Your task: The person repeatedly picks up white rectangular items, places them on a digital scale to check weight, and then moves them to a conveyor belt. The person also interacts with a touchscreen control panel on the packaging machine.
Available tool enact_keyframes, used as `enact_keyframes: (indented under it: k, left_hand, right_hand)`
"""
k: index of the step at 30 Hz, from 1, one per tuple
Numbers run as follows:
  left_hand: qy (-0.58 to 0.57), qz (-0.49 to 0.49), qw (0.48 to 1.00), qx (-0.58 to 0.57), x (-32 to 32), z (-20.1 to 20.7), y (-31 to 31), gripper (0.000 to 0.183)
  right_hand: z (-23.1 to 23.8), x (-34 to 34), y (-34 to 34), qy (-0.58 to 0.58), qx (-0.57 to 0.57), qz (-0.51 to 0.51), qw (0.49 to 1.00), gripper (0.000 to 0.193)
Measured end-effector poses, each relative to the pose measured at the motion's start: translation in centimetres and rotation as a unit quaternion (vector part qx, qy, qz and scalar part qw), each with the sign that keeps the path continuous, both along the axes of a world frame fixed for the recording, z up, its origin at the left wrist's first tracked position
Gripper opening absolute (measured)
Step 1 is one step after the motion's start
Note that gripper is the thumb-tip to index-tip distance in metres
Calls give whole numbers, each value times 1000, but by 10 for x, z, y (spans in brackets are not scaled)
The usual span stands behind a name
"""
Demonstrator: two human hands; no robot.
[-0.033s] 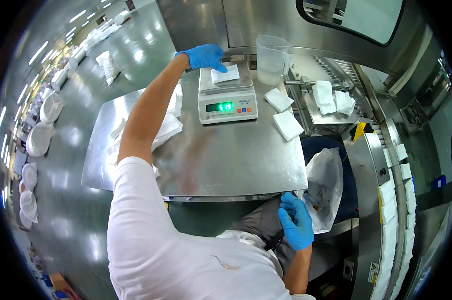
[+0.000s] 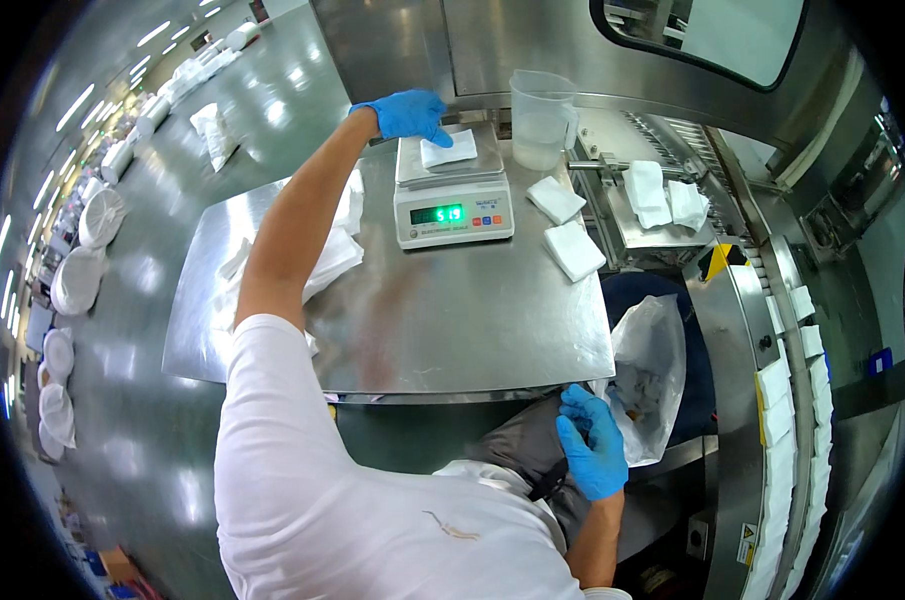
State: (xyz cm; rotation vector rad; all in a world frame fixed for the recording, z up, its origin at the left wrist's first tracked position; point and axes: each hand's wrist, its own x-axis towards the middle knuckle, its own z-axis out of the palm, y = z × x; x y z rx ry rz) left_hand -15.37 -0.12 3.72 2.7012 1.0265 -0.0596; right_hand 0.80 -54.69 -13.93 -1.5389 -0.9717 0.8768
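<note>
On the steel table stands a white digital scale (image 2: 454,212) with a green lit display. A folded white pad (image 2: 449,150) lies on its metal pan. My left hand (image 2: 409,114), in a blue glove, is over the back left of the pan, thumb and fingers apart. One fingertip is close to the pad's upper edge; whether it touches I cannot tell. My right hand (image 2: 593,446), also gloved in blue, rests above my lap near the table's front edge. Its fingers are loosely curled, the thumb apart, and nothing shows in it.
Two folded pads (image 2: 574,251) lie right of the scale, near a clear plastic jug (image 2: 540,125). White sheets (image 2: 334,258) lie partly behind my left arm. More pads sit on a machine ledge (image 2: 662,240). A bag (image 2: 662,345) hangs open by the table's right corner; a conveyor (image 2: 794,400) carries pads.
</note>
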Motion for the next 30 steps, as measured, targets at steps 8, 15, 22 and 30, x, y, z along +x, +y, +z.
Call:
enact_keyframes:
  k: [8,15,22,30]
  left_hand:
    - [63,-51,996,-35,-1,-3,-21,61]
    - [-108,-111,956,-250,93,17,-231,39]
    - [-155,-236,894,-348,150,-32,-299,52]
    - [-173,-103,875,-439,103,-29,-326,60]
  right_hand:
    - [17,8,-5,-45,30,24,998,47]
    - [37,52,37,-18,122,-93,988,46]
    - [62,95,44,132,100,-104,981,40]
    - [93,301,0,81,91,-388,914,38]
